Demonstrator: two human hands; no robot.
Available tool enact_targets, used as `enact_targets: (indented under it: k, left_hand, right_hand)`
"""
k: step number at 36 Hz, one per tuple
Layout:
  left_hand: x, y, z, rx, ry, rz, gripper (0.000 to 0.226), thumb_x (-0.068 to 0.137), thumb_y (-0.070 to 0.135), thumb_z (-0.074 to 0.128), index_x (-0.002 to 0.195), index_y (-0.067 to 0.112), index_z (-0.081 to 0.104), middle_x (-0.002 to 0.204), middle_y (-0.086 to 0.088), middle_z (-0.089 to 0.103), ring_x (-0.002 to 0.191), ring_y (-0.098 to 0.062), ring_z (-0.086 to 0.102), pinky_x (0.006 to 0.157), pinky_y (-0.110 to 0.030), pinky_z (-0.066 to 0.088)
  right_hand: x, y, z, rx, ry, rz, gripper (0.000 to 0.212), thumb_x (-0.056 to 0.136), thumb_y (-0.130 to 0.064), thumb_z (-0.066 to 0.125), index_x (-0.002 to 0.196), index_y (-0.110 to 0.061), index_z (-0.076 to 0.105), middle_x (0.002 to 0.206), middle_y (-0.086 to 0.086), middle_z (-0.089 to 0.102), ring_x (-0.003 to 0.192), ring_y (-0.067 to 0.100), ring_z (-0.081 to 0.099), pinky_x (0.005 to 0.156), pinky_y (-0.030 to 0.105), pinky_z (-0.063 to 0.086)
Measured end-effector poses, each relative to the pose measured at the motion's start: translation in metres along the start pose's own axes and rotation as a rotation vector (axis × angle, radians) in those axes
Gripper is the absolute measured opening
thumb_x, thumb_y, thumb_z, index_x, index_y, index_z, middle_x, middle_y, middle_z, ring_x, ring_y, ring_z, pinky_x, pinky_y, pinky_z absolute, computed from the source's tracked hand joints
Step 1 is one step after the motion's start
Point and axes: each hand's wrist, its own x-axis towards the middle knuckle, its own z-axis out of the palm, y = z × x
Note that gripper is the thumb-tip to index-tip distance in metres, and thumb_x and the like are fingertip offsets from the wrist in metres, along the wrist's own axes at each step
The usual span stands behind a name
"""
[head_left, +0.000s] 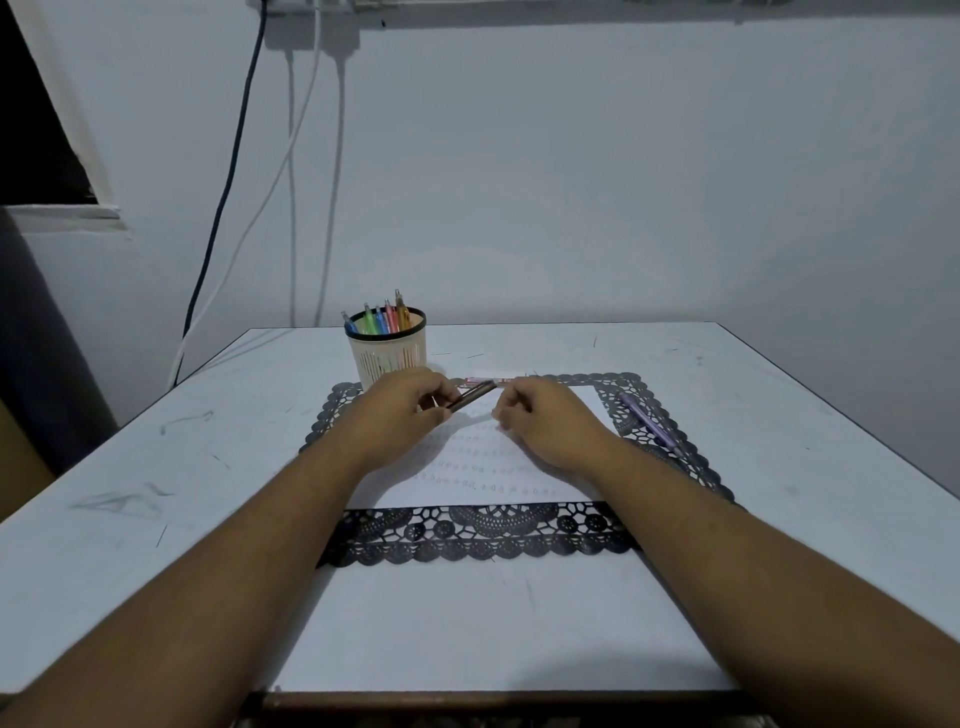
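The paper (483, 496) bears rows of handwriting, too small to read.

The left hand (402, 413) and right hand (548, 423) are bare, forearms uncovered throughout.

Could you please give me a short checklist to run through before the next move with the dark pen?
1. Grip: the left hand holds the dark pen: ok.
2. Whether the right hand, fingers curled by the pen's far end, holds a cap: cannot tell.
3. The paper lies flat on the lace mat: ok.
4. The pen holder stands upright: ok.
5. The purple pen lies on the mat, right of the paper: ok.
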Motion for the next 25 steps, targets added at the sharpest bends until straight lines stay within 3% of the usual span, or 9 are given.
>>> enact_targets:
  k: [2, 3, 5, 8, 15, 25]
  left_hand:
    - [0.000, 0.001, -0.001, 0.011, -0.001, -0.001, 0.017, 0.097, 0.019, 0.072, 0.103, 0.034, 0.074, 0.098, 0.018, 0.066, 0.087, 0.004, 0.058, 0.076, -0.025, 0.049]
    - [-0.001, 0.001, -0.001, 0.020, -0.002, 0.000, 0.017, 0.097, 0.019, 0.072, 0.104, 0.034, 0.073, 0.098, 0.018, 0.066, 0.087, 0.003, 0.058, 0.077, -0.026, 0.050]
    - [-0.001, 0.001, -0.001, 0.044, -0.008, 0.007, 0.017, 0.097, 0.020, 0.071, 0.105, 0.034, 0.073, 0.099, 0.019, 0.065, 0.088, 0.002, 0.059, 0.080, -0.027, 0.051]
    - [-0.001, 0.002, -0.001, 0.062, -0.024, 0.012, 0.017, 0.098, 0.019, 0.071, 0.107, 0.032, 0.073, 0.099, 0.018, 0.065, 0.090, 0.000, 0.059, 0.079, -0.027, 0.050]
    - [-0.001, 0.004, 0.000, 0.078, -0.040, 0.024, 0.017, 0.098, 0.018, 0.069, 0.106, 0.032, 0.075, 0.096, 0.019, 0.066, 0.087, 0.003, 0.058, 0.072, -0.025, 0.044]
    - [-0.001, 0.007, 0.002, 0.044, -0.036, 0.035, 0.021, 0.098, 0.016, 0.069, 0.106, 0.036, 0.071, 0.098, 0.021, 0.065, 0.088, 0.008, 0.057, 0.071, -0.021, 0.040]
  right_hand:
    - [0.002, 0.001, -0.004, 0.317, 0.038, 0.100, 0.009, 0.100, -0.009, 0.066, 0.093, -0.004, 0.070, 0.088, 0.010, 0.074, 0.077, 0.020, 0.064, 0.072, 0.034, 0.053]
    - [0.003, 0.000, -0.006, 0.411, 0.043, 0.130, 0.007, 0.098, -0.006, 0.068, 0.094, -0.001, 0.070, 0.087, 0.013, 0.074, 0.073, 0.019, 0.063, 0.065, 0.032, 0.051]
    - [0.004, 0.001, -0.011, 0.522, 0.040, 0.166, 0.003, 0.094, -0.003, 0.071, 0.092, -0.001, 0.071, 0.083, 0.014, 0.075, 0.060, 0.014, 0.059, 0.054, 0.028, 0.044]
    - [0.006, 0.003, -0.014, 0.640, 0.041, 0.192, 0.007, 0.090, -0.001, 0.076, 0.087, -0.007, 0.073, 0.076, 0.011, 0.070, 0.050, 0.013, 0.051, 0.051, 0.028, 0.040]
    - [0.005, 0.001, -0.014, 0.701, 0.048, 0.170, 0.018, 0.086, 0.004, 0.078, 0.080, -0.012, 0.082, 0.067, 0.009, 0.064, 0.051, 0.014, 0.050, 0.053, 0.030, 0.041]
    - [0.001, -0.010, -0.011, 0.615, 0.153, 0.066, 0.011, 0.093, 0.008, 0.069, 0.099, 0.005, 0.077, 0.071, 0.005, 0.071, 0.055, 0.009, 0.055, 0.055, 0.021, 0.049]
